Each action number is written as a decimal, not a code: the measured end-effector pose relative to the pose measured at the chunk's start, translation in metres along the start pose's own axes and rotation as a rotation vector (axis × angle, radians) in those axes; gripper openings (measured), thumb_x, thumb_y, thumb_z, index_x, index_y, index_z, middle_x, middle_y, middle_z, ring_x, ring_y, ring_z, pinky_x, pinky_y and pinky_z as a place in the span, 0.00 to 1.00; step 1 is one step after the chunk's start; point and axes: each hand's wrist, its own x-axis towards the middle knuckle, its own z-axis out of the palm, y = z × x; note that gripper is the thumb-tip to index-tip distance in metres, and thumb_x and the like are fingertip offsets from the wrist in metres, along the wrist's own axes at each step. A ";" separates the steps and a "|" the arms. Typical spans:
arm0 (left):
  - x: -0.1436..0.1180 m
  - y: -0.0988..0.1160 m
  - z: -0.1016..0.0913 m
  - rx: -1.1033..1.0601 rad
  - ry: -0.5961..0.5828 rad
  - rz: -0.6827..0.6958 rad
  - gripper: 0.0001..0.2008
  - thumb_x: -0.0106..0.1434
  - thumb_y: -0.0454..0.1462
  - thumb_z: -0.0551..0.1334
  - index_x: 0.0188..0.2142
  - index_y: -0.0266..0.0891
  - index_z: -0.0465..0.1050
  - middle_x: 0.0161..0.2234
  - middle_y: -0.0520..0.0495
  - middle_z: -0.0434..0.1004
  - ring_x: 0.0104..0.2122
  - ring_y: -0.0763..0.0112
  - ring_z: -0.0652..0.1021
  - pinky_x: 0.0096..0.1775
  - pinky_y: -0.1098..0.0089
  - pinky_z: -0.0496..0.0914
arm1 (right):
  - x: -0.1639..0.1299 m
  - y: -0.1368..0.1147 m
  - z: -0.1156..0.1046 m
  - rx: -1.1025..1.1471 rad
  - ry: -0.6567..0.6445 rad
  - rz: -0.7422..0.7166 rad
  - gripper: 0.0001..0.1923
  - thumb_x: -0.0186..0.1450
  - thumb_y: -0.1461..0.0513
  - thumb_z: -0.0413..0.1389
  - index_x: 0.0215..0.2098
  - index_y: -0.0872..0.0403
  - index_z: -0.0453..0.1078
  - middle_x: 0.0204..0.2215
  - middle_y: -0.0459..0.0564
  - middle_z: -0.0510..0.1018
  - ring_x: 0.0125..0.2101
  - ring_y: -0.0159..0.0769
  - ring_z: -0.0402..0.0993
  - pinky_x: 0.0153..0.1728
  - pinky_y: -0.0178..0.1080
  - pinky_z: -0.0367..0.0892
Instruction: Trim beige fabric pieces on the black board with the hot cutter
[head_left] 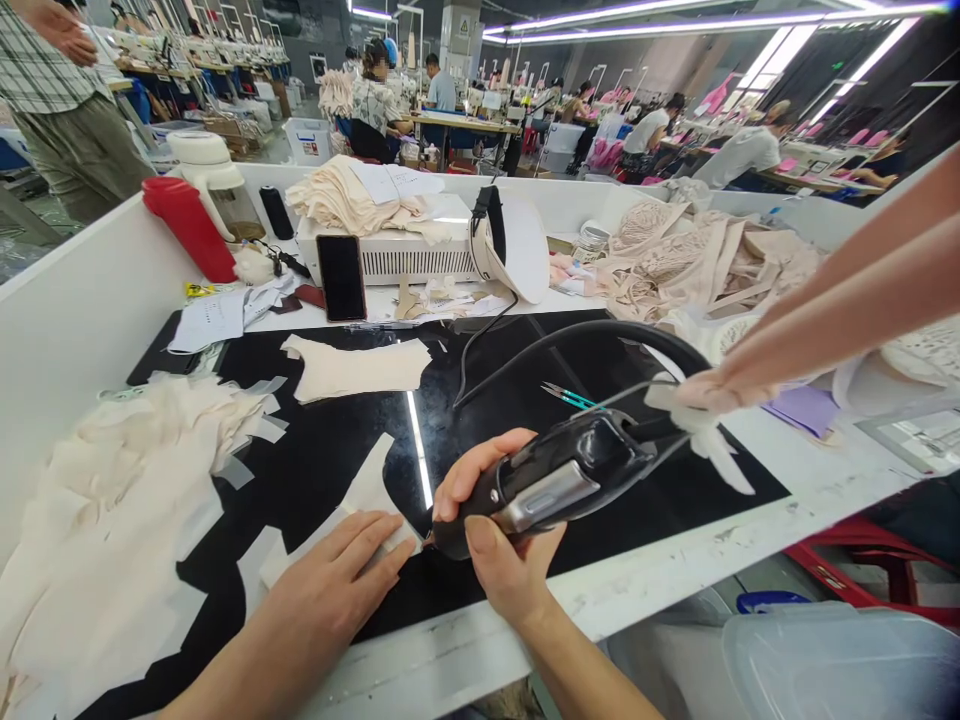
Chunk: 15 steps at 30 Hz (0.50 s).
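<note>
My left hand [341,570] lies with fingers stretched flat on a cream fabric piece [371,478], pressing it to the black work surface [330,440]. In my right hand [499,540] is a black corded hand tool [570,470] with a silver lever along its side. Its narrow tip meets the fabric edge just beside my left fingertips; the exact contact is too small to tell. Farther back lies another cream fabric piece [360,368]. To the left is a large heap of cream pieces [112,520], several with translucent tabs.
A co-worker's hand [716,390] reaches in from the right near the tool's cable [637,335], with white scraps at its fingers. Teal tweezers [574,397], a phone [342,278], a red bottle [191,230] and a lace-fabric pile [712,255] lie around. A white rim borders the table.
</note>
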 end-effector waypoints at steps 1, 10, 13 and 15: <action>0.000 0.000 0.000 -0.005 0.010 -0.004 0.17 0.78 0.32 0.50 0.58 0.37 0.73 0.56 0.38 0.77 0.56 0.57 0.78 0.56 0.55 0.77 | 0.000 0.002 0.000 0.007 0.011 -0.007 0.23 0.65 0.57 0.67 0.51 0.46 0.60 0.30 0.43 0.75 0.22 0.32 0.71 0.26 0.38 0.71; -0.002 0.001 0.003 -0.041 0.047 -0.055 0.17 0.77 0.32 0.51 0.58 0.40 0.73 0.55 0.38 0.76 0.53 0.55 0.78 0.52 0.54 0.79 | 0.005 0.017 0.003 0.151 0.048 -0.003 0.23 0.66 0.61 0.67 0.54 0.46 0.63 0.32 0.42 0.75 0.26 0.28 0.71 0.29 0.35 0.72; -0.003 0.001 0.005 -0.050 0.058 -0.068 0.17 0.76 0.32 0.52 0.59 0.41 0.73 0.54 0.37 0.75 0.53 0.55 0.78 0.52 0.53 0.79 | 0.004 0.018 0.004 0.166 0.033 -0.002 0.22 0.67 0.61 0.66 0.54 0.46 0.63 0.33 0.43 0.75 0.25 0.27 0.70 0.25 0.33 0.69; -0.002 0.001 0.005 -0.052 0.062 -0.066 0.17 0.76 0.31 0.52 0.59 0.40 0.73 0.53 0.37 0.74 0.53 0.55 0.77 0.52 0.53 0.79 | 0.003 0.018 0.005 0.160 0.028 -0.008 0.21 0.67 0.62 0.66 0.54 0.46 0.63 0.33 0.43 0.75 0.24 0.27 0.71 0.25 0.33 0.70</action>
